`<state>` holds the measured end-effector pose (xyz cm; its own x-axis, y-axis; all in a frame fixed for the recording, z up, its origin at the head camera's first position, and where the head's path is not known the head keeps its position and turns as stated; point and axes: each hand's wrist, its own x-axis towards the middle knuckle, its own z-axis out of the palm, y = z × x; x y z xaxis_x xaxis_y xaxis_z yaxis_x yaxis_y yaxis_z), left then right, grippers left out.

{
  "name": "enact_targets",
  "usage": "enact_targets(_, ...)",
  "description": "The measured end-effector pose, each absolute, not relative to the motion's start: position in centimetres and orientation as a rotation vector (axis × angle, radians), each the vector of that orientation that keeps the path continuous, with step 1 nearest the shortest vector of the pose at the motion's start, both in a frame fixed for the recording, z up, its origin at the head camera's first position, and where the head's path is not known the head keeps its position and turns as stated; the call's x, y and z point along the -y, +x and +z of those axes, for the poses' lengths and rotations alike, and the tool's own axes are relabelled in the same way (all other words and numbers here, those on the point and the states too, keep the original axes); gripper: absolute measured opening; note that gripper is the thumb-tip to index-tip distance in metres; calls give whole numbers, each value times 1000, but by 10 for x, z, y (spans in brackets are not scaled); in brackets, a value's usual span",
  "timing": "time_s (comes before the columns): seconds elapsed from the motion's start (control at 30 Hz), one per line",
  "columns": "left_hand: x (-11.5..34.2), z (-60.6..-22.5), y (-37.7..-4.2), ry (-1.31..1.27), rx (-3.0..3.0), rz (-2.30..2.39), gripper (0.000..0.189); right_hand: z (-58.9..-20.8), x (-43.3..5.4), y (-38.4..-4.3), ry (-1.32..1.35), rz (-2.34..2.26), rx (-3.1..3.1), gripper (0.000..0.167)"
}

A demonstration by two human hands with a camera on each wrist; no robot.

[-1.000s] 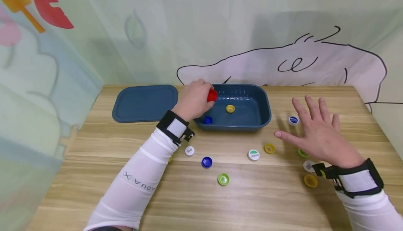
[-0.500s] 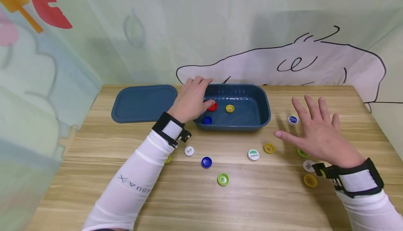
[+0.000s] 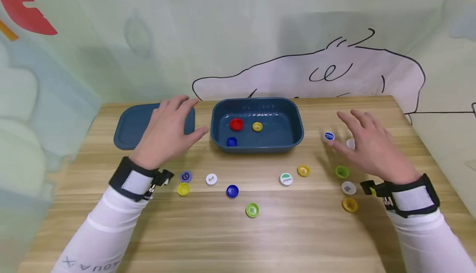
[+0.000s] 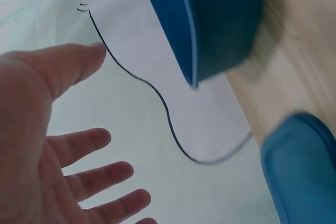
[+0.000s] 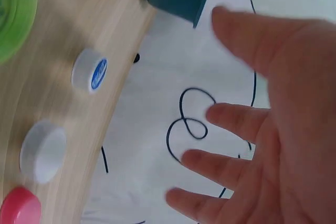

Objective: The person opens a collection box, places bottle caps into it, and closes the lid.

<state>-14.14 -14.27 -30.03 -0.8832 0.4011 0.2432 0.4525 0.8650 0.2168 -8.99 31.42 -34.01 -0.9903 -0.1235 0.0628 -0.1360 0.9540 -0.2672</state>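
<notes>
My left hand [image 3: 167, 134] hovers over the flat blue lid [image 3: 130, 128], fingers spread and holding nothing. Beside it stands a dark blue tray [image 3: 256, 149] with a red bottle cap [image 3: 236, 124], a small yellow cap [image 3: 257, 127] and a blue cap [image 3: 232, 141] inside. On the right my right hand [image 3: 375, 147] hangs above the table with its fingers apart and nothing in them. Nearest to its thumb is a white cap with a blue label [image 3: 329, 136]. A plain white cap [image 5: 43, 151] and a pink-red cap [image 5: 21, 206] show in the right wrist view.
Across the wooden table [image 3: 193, 240] lie several loose caps: purple [image 3: 186, 176], yellow [image 3: 183, 189], blue [image 3: 232, 191], light green [image 3: 252, 210], white with green [image 3: 286, 179], orange-yellow [image 3: 349, 204]. A printed cloth [image 3: 230, 29] hangs behind the table's back edge.
My left hand let go of the red cap inside the tray and moved left, off the tray to above the lid. The right hand's fingers draw slightly closer together. The head view shifted right.
</notes>
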Motion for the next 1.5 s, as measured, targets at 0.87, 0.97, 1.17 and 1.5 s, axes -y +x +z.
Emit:
enact_targets(0.87, 223, -367, -74, -442, 3005, -297, 104, -351, -399, -113, 62, 293, 3473, 61)
enact_targets(0.97, 225, -370, -71, -393, 3058, -292, 106, -357, -401, -114, 62, 332, 3478, 56)
enact_targets(1.17, 226, -373, -68, -360, 3079, -282, 107, -360, -401, -115, 23, 392, 3483, 46)
enact_targets(1.5, 228, -376, -67, -347, 3082, -276, 107, -312, -344, -117, 247, 363, 3235, 42)
